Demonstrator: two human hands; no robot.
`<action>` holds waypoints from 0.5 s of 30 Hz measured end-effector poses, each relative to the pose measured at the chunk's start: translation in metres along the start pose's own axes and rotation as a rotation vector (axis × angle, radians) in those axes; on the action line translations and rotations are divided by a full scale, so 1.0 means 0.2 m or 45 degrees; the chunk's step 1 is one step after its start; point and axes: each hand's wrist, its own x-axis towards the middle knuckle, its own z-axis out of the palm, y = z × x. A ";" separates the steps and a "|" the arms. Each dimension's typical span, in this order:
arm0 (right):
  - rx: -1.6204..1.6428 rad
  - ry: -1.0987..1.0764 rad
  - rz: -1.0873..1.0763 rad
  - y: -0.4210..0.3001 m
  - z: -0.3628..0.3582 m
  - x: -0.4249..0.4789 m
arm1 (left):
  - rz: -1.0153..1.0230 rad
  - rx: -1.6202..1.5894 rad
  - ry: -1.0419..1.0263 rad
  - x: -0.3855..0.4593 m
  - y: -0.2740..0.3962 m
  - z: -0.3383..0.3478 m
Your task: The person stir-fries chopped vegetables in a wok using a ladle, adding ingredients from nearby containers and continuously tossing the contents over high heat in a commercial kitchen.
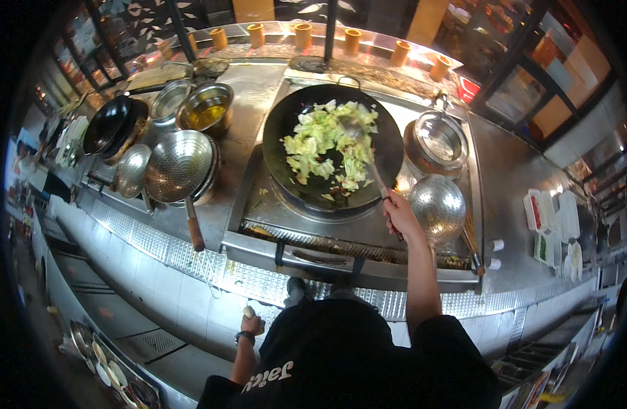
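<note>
My right hand (399,214) grips the dark end of a cooking ladle (378,176). Its metal head lies among chopped cabbage (313,134) in a large black wok (277,168) on the stove. Small red bits, perhaps dried chilli, are mixed through the pale green leaves. Down by my side, my left hand (251,324) is closed around a pale folded cloth (248,311), apart from the stove. Close to my right forearm rests a perforated metal strainer (438,209).
A metal pot (438,143) stands right of the wok, above a bamboo wok brush (471,237). Leftward are a bowl of oil (208,113), a wooden-handled strainer (178,166) and black woks (109,125). Plastic ingredient boxes (547,253) sit far right. Another person (37,168) stands far left.
</note>
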 end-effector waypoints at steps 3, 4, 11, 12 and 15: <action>-0.134 0.295 0.120 -0.09 0.18 0.02 | 0.115 -0.276 0.077 -0.23 0.14 0.02; -0.282 0.303 0.060 -0.08 0.24 0.05 | 0.036 -0.278 0.034 -0.25 0.04 0.02; -0.618 0.180 -0.763 0.15 0.20 -0.15 | -0.071 0.177 0.303 -0.22 -0.66 0.10; -0.539 0.103 -0.756 0.18 0.17 -0.22 | -0.059 0.229 0.352 -0.25 -0.66 0.11; -0.016 -0.364 0.153 0.06 0.06 -0.45 | -0.151 0.123 0.346 -0.29 -0.74 0.07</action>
